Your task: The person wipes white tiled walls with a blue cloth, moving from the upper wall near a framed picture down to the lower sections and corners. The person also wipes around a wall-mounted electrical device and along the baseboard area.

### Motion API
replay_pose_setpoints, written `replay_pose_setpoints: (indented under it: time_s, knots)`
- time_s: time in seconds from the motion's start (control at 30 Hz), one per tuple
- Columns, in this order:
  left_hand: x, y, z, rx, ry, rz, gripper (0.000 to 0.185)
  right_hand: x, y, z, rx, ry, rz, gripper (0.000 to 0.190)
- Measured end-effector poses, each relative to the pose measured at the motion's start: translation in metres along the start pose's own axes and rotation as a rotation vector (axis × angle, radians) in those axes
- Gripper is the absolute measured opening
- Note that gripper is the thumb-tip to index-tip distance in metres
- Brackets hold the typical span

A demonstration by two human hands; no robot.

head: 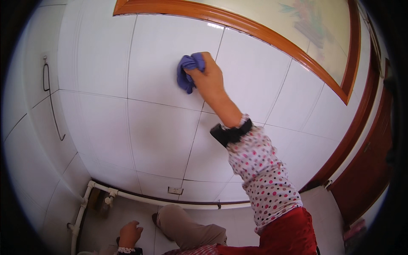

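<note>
A crumpled blue-purple cloth [187, 70] is bunched in my right hand [208, 79], which presses it against the white tiled wall [162, 57] below a wooden frame. My right arm stretches up across the view in a polka-dot sleeve cover, with a black band at the wrist. Low in the view, my left hand [130, 234] hangs beside my bent leg with nothing visible in it. Its fingers are partly curled, with the thumb standing apart.
An orange-brown wooden frame [204, 12] borders a picture panel above. A bent metal hook [52, 102] hangs on the left wall. White pipes [146, 199] with a valve [109, 200] run along the wall's foot, near a wall socket [175, 190]. A reddish-brown door [366, 165] stands at right.
</note>
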State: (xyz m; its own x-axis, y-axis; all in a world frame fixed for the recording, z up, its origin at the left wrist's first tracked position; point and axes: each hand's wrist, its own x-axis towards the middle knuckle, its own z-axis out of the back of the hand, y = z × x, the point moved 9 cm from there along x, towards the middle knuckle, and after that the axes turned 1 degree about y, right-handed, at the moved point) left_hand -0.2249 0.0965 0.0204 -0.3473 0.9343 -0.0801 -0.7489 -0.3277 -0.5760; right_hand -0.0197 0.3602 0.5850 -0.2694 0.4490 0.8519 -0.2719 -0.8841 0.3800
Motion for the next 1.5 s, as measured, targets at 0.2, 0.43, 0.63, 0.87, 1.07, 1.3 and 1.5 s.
replay_pose_setpoints:
  time_s: [0.2, 0.43, 0.63, 0.87, 1.07, 1.3, 1.5]
  knots:
    - [0.009, 0.021, -0.010, 0.035, 0.069, 0.071, 0.037, -0.050, -0.011, 0.016, 1.194, 0.233, -0.289, 0.046]
    - [0.047, 0.082, -0.051, 0.052, 0.185, 0.173, 0.039, -0.074, -0.101, 0.087, 0.975, 0.122, -0.365, 0.047]
    - [0.067, 0.118, -0.075, -0.009, 0.198, 0.031, 0.037, -0.083, -0.151, 0.268, 0.154, -0.732, -0.201, 0.045]
    - [0.068, 0.092, -0.084, -0.012, 0.224, 0.070, 0.036, -0.066, -0.152, 0.290, -0.649, -0.979, -0.094, 0.041]
    - [0.059, 0.069, -0.086, 0.046, 0.226, -0.008, 0.036, -0.041, -0.102, 0.221, -0.704, -0.947, 0.064, 0.037]
    - [0.035, 0.009, -0.088, 0.029, 0.189, -0.052, 0.038, -0.009, -0.019, 0.132, -0.761, -0.732, 0.380, 0.034]
    - [0.033, -0.004, -0.089, 0.027, 0.192, -0.073, 0.039, -0.021, -0.006, 0.090, -0.828, -0.508, 0.579, 0.043]
